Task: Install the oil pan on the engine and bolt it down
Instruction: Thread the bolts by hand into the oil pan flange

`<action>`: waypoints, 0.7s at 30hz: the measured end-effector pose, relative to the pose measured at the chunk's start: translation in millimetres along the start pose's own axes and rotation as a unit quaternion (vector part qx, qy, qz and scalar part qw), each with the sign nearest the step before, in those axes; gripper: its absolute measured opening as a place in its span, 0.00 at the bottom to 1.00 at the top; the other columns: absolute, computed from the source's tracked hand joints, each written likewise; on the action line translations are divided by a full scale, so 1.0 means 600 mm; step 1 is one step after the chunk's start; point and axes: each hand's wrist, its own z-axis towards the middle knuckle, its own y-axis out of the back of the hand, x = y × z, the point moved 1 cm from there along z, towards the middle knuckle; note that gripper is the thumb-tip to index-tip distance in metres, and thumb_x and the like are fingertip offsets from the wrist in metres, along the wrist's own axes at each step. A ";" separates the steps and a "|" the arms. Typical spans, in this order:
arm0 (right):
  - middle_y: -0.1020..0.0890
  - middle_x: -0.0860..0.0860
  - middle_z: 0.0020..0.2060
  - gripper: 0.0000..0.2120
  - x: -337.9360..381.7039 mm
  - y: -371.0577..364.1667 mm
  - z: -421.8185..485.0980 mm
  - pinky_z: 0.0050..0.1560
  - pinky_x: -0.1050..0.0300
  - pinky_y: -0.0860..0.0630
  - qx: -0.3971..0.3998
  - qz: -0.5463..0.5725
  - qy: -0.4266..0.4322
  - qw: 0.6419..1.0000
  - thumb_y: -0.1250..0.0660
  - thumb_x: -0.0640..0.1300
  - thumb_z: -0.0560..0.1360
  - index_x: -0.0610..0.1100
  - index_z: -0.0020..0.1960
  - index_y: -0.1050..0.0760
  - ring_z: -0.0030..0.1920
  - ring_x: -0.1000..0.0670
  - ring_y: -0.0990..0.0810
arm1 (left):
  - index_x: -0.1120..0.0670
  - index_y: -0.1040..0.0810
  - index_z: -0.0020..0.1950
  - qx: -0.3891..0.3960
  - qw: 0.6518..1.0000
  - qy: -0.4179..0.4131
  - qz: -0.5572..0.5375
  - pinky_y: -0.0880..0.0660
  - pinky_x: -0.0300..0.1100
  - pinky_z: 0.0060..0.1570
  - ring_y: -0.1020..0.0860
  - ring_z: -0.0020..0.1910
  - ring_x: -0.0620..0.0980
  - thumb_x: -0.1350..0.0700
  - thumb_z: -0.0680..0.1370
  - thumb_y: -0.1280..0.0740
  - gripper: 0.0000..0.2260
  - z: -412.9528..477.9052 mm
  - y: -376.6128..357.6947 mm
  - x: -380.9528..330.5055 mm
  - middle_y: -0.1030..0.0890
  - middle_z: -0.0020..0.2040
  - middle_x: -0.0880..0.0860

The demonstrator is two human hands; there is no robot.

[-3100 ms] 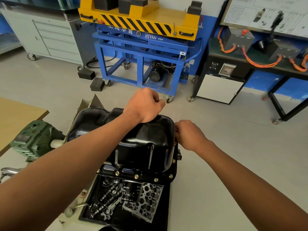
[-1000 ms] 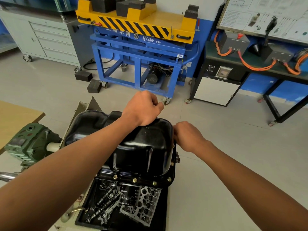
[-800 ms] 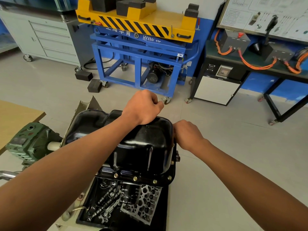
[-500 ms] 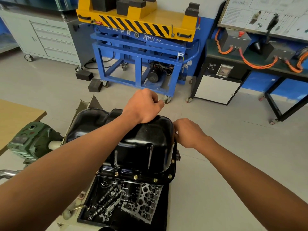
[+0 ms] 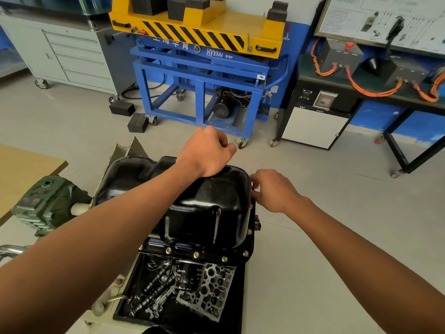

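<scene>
The black oil pan (image 5: 209,213) sits upside down on the engine, its flange facing me. Brass-coloured bolts (image 5: 196,255) stand in the holes along the near flange. My left hand (image 5: 207,150) lies over the pan's far top edge with curled fingers and the thumb against the forefinger; whatever it pinches is hidden behind it. My right hand (image 5: 272,189) is at the pan's right flange, where thumb and fingertips pinch a bolt that the fingers mostly cover.
A black tray (image 5: 238,297) below the pan holds an oil filter (image 5: 187,276), a metal plate with holes and loose parts. A green gearbox (image 5: 48,203) and a wooden table (image 5: 21,169) lie left. A blue-and-yellow lift cart (image 5: 204,75) stands behind.
Both hands stay in the same spots on the pan; only small finger movements at the right flange and a slight shift of the camera.
</scene>
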 end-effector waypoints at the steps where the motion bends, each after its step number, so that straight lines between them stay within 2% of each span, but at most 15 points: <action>1: 0.21 0.51 0.44 0.05 -0.001 0.001 -0.001 0.38 0.49 0.22 0.004 -0.006 0.005 1.000 0.32 0.44 0.77 0.49 0.51 0.19 0.43 0.46 0.22 | 0.55 0.33 0.26 0.000 1.000 0.000 0.000 0.32 0.43 0.29 0.34 0.27 0.50 0.51 0.74 0.34 0.19 0.000 0.000 0.000 0.32 0.25 0.53; 5: 0.22 0.50 0.41 0.07 -0.003 -0.004 0.000 0.35 0.50 0.24 0.007 -0.015 -0.001 1.000 0.35 0.43 0.78 0.49 0.47 0.18 0.41 0.44 0.22 | 0.55 0.31 0.26 0.001 1.000 0.004 -0.002 0.33 0.42 0.30 0.32 0.27 0.50 0.51 0.75 0.34 0.19 0.001 0.000 0.000 0.30 0.25 0.53; 8: 0.23 0.51 0.38 0.09 -0.003 -0.008 0.004 0.32 0.54 0.27 -0.007 -0.029 -0.013 0.999 0.34 0.49 0.79 0.48 0.45 0.19 0.38 0.45 0.22 | 0.55 0.31 0.26 -0.001 1.000 0.005 -0.002 0.32 0.42 0.30 0.31 0.27 0.50 0.51 0.75 0.33 0.19 0.000 0.001 0.001 0.29 0.25 0.53; 11: 0.20 0.51 0.41 0.10 -0.004 -0.006 0.005 0.37 0.52 0.21 -0.019 -0.028 -0.021 0.999 0.32 0.54 0.78 0.48 0.48 0.17 0.38 0.47 0.22 | 0.56 0.31 0.26 -0.001 1.000 0.004 -0.003 0.31 0.42 0.30 0.32 0.27 0.50 0.51 0.75 0.34 0.19 -0.001 0.001 0.000 0.30 0.25 0.53; 14: 0.20 0.52 0.42 0.08 -0.003 -0.003 0.004 0.37 0.53 0.22 -0.021 -0.006 -0.010 1.000 0.30 0.52 0.76 0.50 0.52 0.18 0.41 0.48 0.22 | 0.56 0.31 0.27 -0.001 1.000 0.004 -0.002 0.31 0.44 0.30 0.32 0.27 0.51 0.51 0.75 0.34 0.19 -0.001 0.002 -0.001 0.30 0.25 0.54; 16: 0.21 0.52 0.41 0.05 -0.003 -0.003 0.004 0.35 0.51 0.22 -0.010 -0.016 -0.004 1.000 0.31 0.47 0.76 0.50 0.50 0.18 0.40 0.46 0.22 | 0.56 0.32 0.26 0.000 1.000 0.002 -0.003 0.31 0.43 0.30 0.32 0.27 0.51 0.51 0.75 0.34 0.19 -0.001 0.001 -0.002 0.30 0.25 0.54; 18: 0.22 0.51 0.39 0.06 -0.003 -0.004 0.006 0.36 0.48 0.20 0.006 -0.029 -0.011 1.000 0.33 0.43 0.76 0.49 0.47 0.17 0.39 0.44 0.22 | 0.55 0.33 0.26 0.000 1.000 0.000 -0.004 0.32 0.43 0.30 0.33 0.27 0.51 0.52 0.75 0.34 0.19 -0.002 0.002 -0.002 0.31 0.25 0.53; 21: 0.23 0.50 0.36 0.09 -0.002 -0.007 0.011 0.34 0.51 0.22 0.009 -0.047 -0.033 0.998 0.35 0.48 0.78 0.48 0.43 0.19 0.36 0.45 0.23 | 0.55 0.33 0.26 0.001 1.000 0.002 -0.005 0.32 0.42 0.30 0.33 0.27 0.51 0.52 0.75 0.34 0.19 -0.002 0.004 -0.003 0.31 0.24 0.53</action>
